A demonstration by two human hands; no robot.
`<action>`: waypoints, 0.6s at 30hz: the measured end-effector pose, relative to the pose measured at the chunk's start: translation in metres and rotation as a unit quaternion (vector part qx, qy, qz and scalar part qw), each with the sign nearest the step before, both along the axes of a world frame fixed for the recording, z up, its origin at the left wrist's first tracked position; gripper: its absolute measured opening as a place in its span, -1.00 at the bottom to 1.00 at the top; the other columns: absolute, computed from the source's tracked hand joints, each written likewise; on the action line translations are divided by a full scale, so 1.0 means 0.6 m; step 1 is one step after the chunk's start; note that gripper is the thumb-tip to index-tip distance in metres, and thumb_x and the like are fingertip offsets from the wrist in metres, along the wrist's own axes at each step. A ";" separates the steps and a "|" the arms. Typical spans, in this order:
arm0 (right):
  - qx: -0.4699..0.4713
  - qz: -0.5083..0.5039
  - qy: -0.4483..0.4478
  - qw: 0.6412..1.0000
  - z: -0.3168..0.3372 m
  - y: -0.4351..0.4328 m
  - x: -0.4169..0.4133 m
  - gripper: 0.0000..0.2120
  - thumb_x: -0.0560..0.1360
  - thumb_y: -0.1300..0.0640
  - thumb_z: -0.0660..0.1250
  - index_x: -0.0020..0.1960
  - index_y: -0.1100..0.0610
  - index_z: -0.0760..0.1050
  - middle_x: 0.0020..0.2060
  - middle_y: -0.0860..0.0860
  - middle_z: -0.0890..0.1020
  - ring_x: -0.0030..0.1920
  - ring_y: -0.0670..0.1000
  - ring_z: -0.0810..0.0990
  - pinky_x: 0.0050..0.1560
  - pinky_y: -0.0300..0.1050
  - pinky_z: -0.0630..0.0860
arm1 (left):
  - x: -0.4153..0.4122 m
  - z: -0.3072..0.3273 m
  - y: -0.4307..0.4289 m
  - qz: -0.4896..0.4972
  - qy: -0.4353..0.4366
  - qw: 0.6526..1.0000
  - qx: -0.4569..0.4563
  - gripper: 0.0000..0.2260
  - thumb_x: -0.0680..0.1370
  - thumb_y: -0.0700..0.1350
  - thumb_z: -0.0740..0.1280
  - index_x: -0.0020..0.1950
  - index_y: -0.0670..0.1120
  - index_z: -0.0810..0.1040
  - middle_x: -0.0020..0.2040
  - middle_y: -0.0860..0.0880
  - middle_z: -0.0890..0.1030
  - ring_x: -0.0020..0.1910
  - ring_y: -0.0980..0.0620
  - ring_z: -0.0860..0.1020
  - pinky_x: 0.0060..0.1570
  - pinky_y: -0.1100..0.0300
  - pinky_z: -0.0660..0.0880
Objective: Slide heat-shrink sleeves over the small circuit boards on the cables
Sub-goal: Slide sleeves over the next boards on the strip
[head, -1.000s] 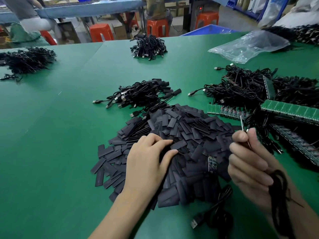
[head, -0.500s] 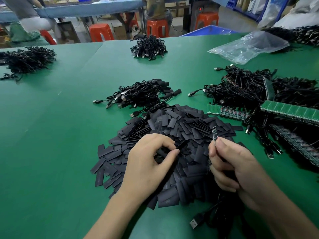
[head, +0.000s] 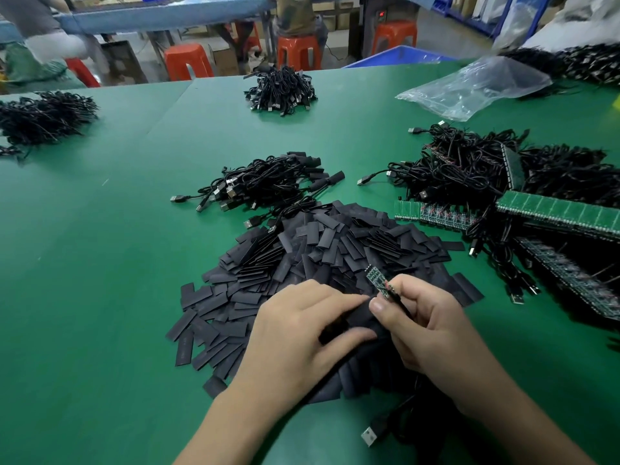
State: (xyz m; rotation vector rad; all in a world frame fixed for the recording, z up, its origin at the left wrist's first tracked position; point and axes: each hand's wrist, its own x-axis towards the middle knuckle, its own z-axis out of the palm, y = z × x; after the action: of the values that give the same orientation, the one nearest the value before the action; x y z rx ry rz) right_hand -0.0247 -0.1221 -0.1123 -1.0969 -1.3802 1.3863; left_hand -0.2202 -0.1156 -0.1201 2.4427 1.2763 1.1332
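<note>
Your small green board (head: 378,280) is tilting up over the heap of flat black sleeves (head: 318,243) on the worktop (head: 100,263); one sleeve (head: 359,317) is sitting just below it.

Matt black plastic sleeves (head: 322,250) on a matt green cloth-like table (head: 100,263); glossy clear plastic bag (head: 476,87); metal-tipped plug (head: 370,435); glossy orange plastic stools (head: 188,62).

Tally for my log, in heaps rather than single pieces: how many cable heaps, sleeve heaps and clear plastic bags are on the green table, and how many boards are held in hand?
Cable heaps: 5 (far left, far centre, middle, right, far right)
Sleeve heap: 1
Clear plastic bag: 1
Circuit board in the right hand: 1
Total: 8
</note>
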 end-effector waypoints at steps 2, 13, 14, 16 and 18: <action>0.003 0.014 0.004 1.000 0.002 0.000 0.000 -0.79 0.60 0.02 0.36 -0.19 0.03 0.50 -0.52 -0.09 0.32 -0.55 -0.12 0.20 -0.53 -0.27 0.15 | 0.002 -0.006 0.000 0.018 -0.009 0.999 0.025 -0.74 0.57 0.07 0.47 0.17 -0.03 0.71 -0.05 0.10 0.68 -0.10 0.05 0.61 -0.11 0.04 0.56; 0.115 -0.028 -0.172 0.978 0.009 -0.002 0.008 -0.56 0.60 -0.22 0.13 -0.24 0.10 0.44 -0.54 -0.04 0.30 -0.49 -0.08 0.26 -0.44 0.04 0.25 | -0.016 0.001 0.009 0.076 -0.132 0.987 -0.049 -0.79 0.47 -0.03 0.52 0.10 0.03 0.76 -0.04 0.14 0.70 -0.03 0.14 0.65 0.00 0.19 0.58; 0.126 -0.040 -0.184 0.974 0.011 -0.003 0.008 -0.56 0.60 -0.22 0.13 -0.24 0.09 0.44 -0.54 -0.05 0.30 -0.49 -0.09 0.26 -0.43 0.07 0.26 | -0.016 0.002 0.009 0.075 -0.131 0.987 -0.047 -0.79 0.47 -0.03 0.52 0.09 0.03 0.76 -0.04 0.15 0.70 -0.04 0.15 0.65 0.00 0.19 0.58; 0.137 -0.058 -0.188 0.971 0.012 -0.003 0.007 -0.57 0.60 -0.22 0.13 -0.25 0.08 0.43 -0.55 -0.07 0.30 -0.50 -0.11 0.25 -0.44 0.06 0.27 | -0.015 0.001 0.009 0.073 -0.130 0.988 -0.043 -0.80 0.46 -0.04 0.53 0.07 0.02 0.76 -0.05 0.14 0.71 -0.04 0.15 0.65 -0.01 0.19 0.58; 0.146 -0.068 -0.194 0.968 0.013 -0.003 0.006 -0.58 0.60 -0.21 0.14 -0.26 0.07 0.43 -0.56 -0.08 0.29 -0.51 -0.12 0.24 -0.45 0.02 0.25 | -0.014 0.000 0.009 0.072 -0.126 0.989 -0.042 -0.82 0.46 -0.04 0.53 0.05 0.01 0.77 -0.06 0.13 0.71 -0.05 0.15 0.66 -0.01 0.16 0.59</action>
State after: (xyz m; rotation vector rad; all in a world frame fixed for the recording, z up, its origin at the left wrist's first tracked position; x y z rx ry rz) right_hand -0.0210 -0.1239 -0.1046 -1.2776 -1.6892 0.8607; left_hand -0.2286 -0.1102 -0.1203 2.0967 1.4044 1.3451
